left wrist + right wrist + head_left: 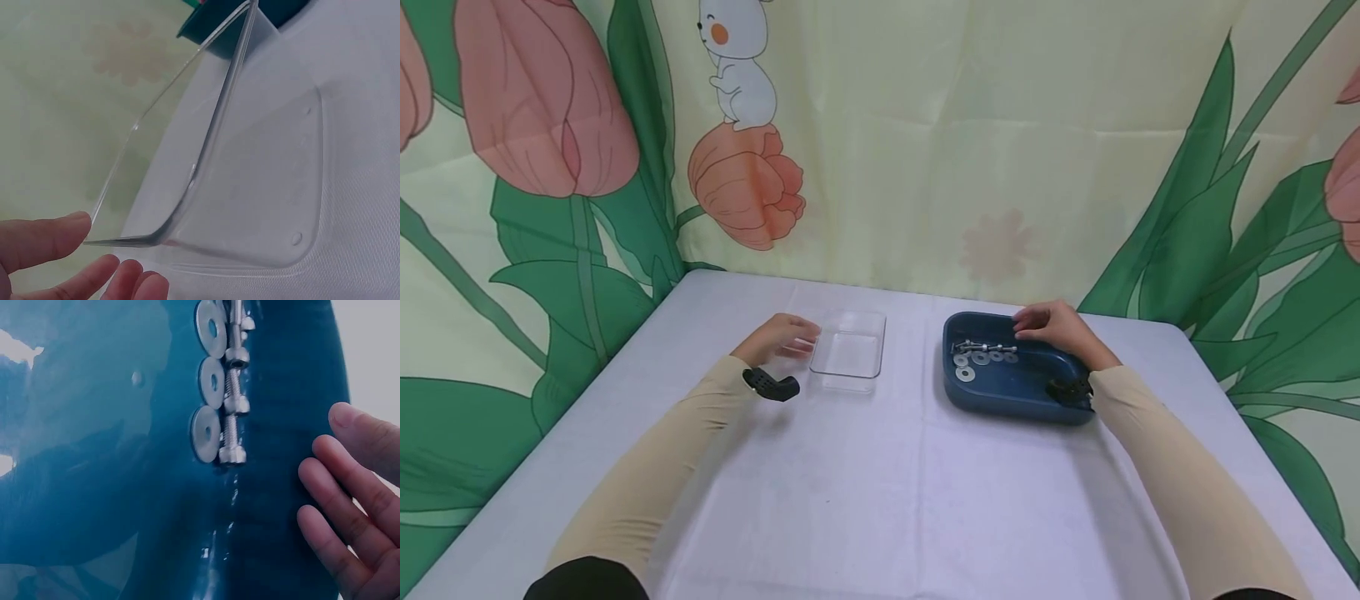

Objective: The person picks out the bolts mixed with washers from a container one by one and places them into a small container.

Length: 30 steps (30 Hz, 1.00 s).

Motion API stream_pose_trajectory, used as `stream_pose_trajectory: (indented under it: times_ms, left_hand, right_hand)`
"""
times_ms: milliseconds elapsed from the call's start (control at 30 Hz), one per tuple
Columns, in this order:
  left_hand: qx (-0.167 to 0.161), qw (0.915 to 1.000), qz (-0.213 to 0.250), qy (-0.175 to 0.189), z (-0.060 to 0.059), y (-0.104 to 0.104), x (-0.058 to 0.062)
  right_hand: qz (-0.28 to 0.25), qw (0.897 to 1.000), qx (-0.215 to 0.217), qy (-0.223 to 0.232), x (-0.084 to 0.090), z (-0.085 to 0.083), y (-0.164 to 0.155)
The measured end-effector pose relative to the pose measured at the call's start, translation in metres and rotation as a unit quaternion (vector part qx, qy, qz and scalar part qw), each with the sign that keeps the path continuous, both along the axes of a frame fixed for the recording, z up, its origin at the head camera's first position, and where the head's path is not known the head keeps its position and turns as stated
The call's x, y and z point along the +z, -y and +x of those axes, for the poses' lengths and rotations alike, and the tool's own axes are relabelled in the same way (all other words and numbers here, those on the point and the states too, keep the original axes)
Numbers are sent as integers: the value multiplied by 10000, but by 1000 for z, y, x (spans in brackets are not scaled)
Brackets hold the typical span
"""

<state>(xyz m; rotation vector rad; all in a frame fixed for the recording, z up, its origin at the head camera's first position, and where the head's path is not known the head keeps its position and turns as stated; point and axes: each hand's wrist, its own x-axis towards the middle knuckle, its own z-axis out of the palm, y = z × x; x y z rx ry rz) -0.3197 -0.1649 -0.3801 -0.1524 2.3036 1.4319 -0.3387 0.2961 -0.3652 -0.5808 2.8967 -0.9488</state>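
table: the white table (pixel 865 492) is nearest, with both beige sleeves lying over it.
left hand: the left hand (pixel 778 337) rests at the left edge of the clear box (pixel 848 350); its fingers (pixel 44 240) are loose and a little apart, just beside the box corner, and grip nothing.
clear box: it stands flat on the table and nothing is in it.
right hand: the right hand (pixel 1056 327) is over the far rim of the blue tray (pixel 1000 396); the fingers (pixel 340 537) are straight, side by side, and hold nothing.
blue tray: the washers (pixel 979 360) and bolts (pixel 985 346) all lie inside it, near the far wall.
progress: it seems nothing is moved yet; every part is in the tray.
backdrop: a tulip curtain (pixel 925 150) hangs behind.
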Motion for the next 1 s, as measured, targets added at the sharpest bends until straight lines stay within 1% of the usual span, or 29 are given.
stream_pose_trajectory:
  times_ms: [200,300,500,667,800,900,1000]
  left_hand:
    - [24,10000,65,45,4,-4,2]
    - [87,9999,63,75,5,-5,3]
    - [172,9998,37,125,5,-8,0]
    - [235,9996,0,182,3,-10,-2]
    - [213,9996,30,187,5,-11,-3]
    - [196,9997,85,148,5,-10,-2]
    - [192,9997,62,143,3,-8,-3]
  right_hand:
    - [29,9997,4,263,-5,-3,-2]
    - [95,9990,-5,429,-7,-5,-3]
    - [195,9976,-67,668,-13,-7,-4]
    - [358,9970,-60,683,-16,-6,-5]
    - [520,9964,-59,670,-19,-5,-5]
    - [540,9967,29,600,-19,-5,-3]
    - [592,9966,51,572,-18,-5,-1]
